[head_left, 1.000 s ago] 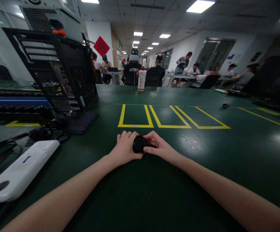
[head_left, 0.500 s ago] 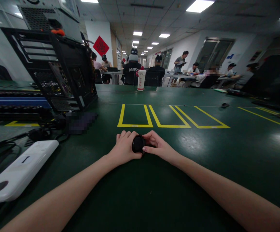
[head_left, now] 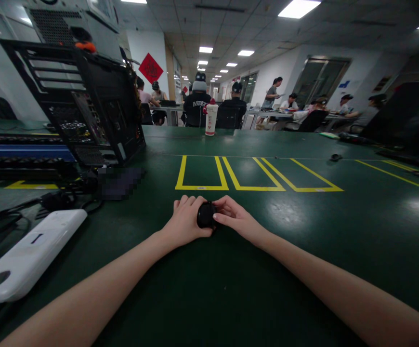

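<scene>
A small, rounded, glossy black object (head_left: 205, 215) is between my two hands, low over the green table (head_left: 224, 289); its exact kind does not show. My left hand (head_left: 188, 218) is closed round its left side, with the thumb along the near edge. From the right, my right hand (head_left: 233, 214) pinches its right side, thumb in front and fingers curled behind. The fingers hide part of the object. Beyond the hands, yellow tape outlines (head_left: 202, 188) mark the tabletop.
At the left stand a black open computer case (head_left: 104, 106), dark cables (head_left: 50, 200) and a long white device (head_left: 32, 255). A white cup (head_left: 211, 119) stands near the far edge. A small black ring-like item (head_left: 335, 157) lies right. Several people sit at tables behind.
My right thumb has shifted slightly up along the black object. Both hands otherwise keep their places. In the background, the standing person has turned a little.
</scene>
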Demonstrator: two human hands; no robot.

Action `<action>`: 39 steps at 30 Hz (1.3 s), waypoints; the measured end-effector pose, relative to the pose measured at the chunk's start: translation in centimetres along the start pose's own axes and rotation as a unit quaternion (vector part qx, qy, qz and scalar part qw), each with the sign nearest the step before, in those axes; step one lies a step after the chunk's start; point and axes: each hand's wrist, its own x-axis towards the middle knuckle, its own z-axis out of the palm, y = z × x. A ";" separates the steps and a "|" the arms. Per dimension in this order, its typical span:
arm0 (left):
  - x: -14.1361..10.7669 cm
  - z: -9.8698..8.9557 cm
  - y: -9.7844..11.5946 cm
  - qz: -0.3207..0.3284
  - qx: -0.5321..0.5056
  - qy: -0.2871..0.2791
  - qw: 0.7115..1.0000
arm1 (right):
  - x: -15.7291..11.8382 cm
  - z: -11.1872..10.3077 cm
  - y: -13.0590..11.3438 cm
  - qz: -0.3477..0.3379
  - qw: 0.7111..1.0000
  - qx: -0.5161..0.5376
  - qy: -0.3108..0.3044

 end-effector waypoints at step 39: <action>0.0 0.5 -0.4 -0.008 -0.004 0.008 1.000 | 0.1 -0.1 0.3 0.020 1.000 -0.003 0.004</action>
